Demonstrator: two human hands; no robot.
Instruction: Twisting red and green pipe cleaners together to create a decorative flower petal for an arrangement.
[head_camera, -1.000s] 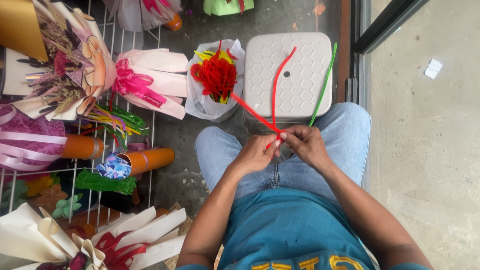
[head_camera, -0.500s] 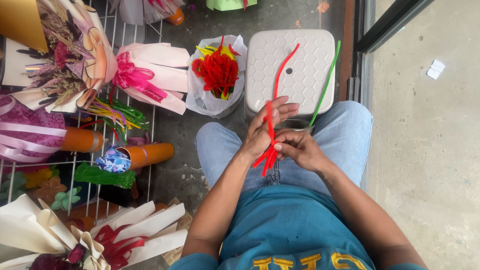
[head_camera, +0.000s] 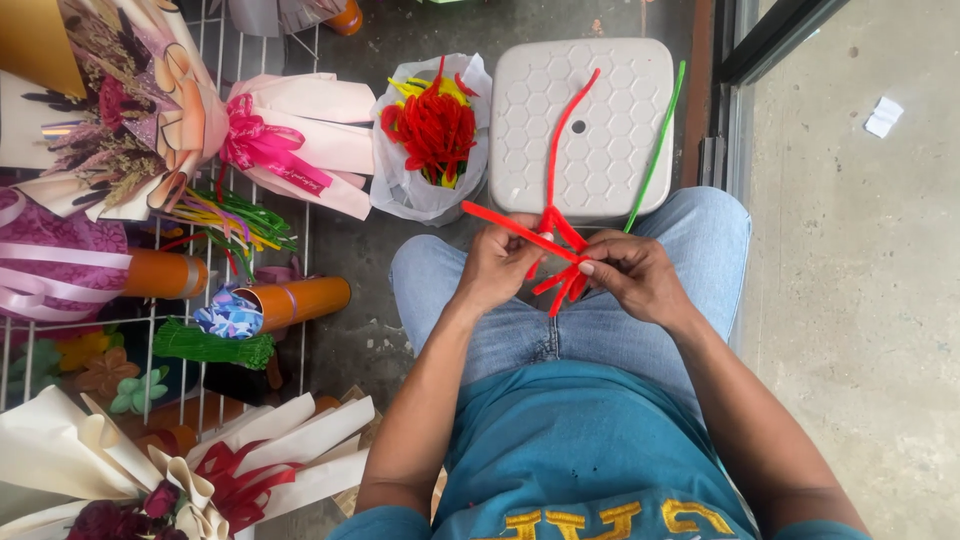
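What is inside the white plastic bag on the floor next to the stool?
The white plastic bag holds a bunch of red pipe cleaners, with a few yellow and green ones at the edges. The red bunch covers the bag's bottom, so anything beneath cannot be seen.

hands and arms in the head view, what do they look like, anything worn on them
Both arms are bare from the short teal sleeves down. The left hand and the right hand wear no gloves, and no rings, watch or bracelet show. Fingernails on the right hand look short and plain.

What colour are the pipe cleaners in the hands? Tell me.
Red pipe cleaners, held by both hands; head view.
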